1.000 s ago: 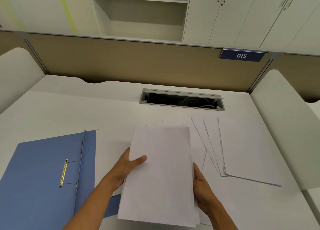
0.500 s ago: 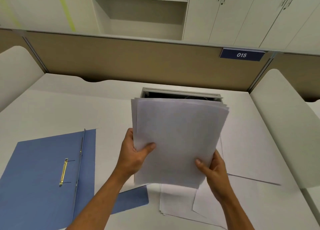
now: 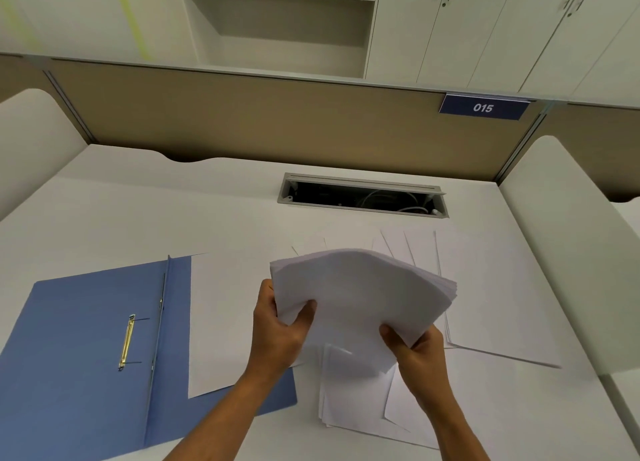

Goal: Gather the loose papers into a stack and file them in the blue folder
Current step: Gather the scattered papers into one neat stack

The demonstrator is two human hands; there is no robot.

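Observation:
Both hands hold a stack of white papers (image 3: 356, 294) above the desk, its far end curling over away from me. My left hand (image 3: 280, 325) grips the stack's left edge, and my right hand (image 3: 415, 349) pinches its lower right corner. More loose papers (image 3: 353, 401) lie on the desk under the stack, and others (image 3: 491, 301) fan out to the right. The blue folder (image 3: 79, 356) lies open at the left, with a gold metal fastener (image 3: 126, 341) on it. One white sheet (image 3: 218, 322) rests across the folder's right flap.
An open cable tray (image 3: 360, 197) is sunk into the white desk (image 3: 138, 218) behind the papers. A tan partition (image 3: 277, 117) with a "015" sign (image 3: 483, 107) closes the far side. White curved dividers (image 3: 571, 245) flank the desk.
The stack went from lying flat on the desk to being lifted upright, and has now dropped lower with its top bending forward. Loose sheets beneath it became visible.

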